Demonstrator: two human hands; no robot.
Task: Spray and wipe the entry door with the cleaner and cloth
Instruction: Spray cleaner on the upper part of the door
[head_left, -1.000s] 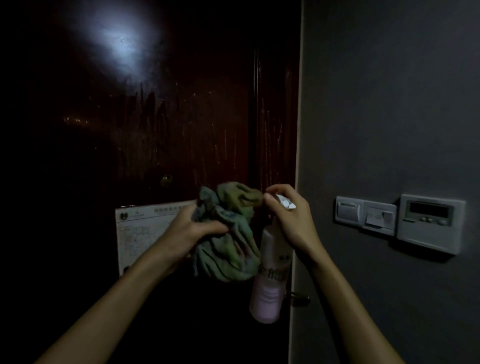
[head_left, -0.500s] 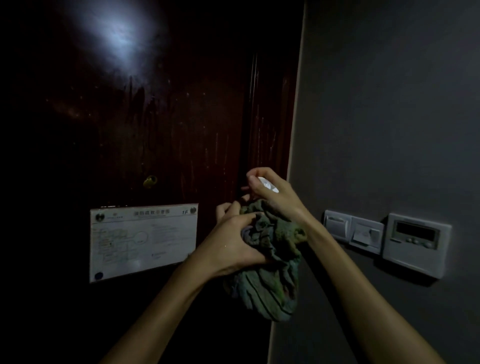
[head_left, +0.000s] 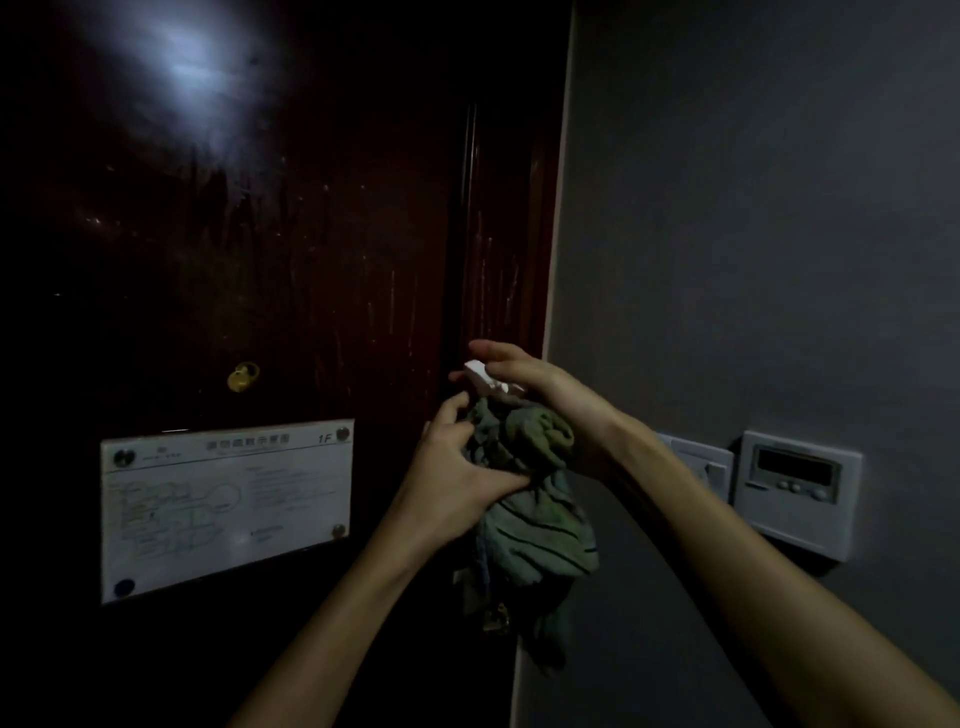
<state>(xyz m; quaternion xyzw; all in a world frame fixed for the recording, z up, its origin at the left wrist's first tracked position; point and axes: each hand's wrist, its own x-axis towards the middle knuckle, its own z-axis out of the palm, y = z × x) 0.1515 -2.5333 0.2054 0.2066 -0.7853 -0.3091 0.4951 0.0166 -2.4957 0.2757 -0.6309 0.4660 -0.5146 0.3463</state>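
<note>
It is dim in here. On the far left the dark red-brown door (head_left: 270, 249) carries a pale patch of reflected light near its top, with thin vertical streaks running down the panel. A small brass fitting (head_left: 242, 376) sits on the door. Just below it is a white plaque (head_left: 228, 506) fixed by round studs at its corners. It shows a line drawing like a floor plan on its left half and blocks of print on the right. The only writing I can read is "1F" in the top right corner, as the heading and the rest are too small and blurred.

To the right of the plaque, by the door's edge, the left hand (head_left: 457, 483) grips a bunched green cloth (head_left: 535, 525) with dark stripes. The thumb lies across the cloth, the fingers dig into the folds, and the loose end hangs below.

Right above the cloth and touching it is the white head of the spray bottle (head_left: 483, 378). The right hand (head_left: 540, 395) closes around it, fingers curled over the top. The cloth hides the bottle's body, so no label shows.

On the grey wall (head_left: 753, 208) to the right, a switch plate (head_left: 701, 462) peeks out behind the right forearm. Beside it is a white wall controller (head_left: 797, 488) with a dark display and small buttons.
</note>
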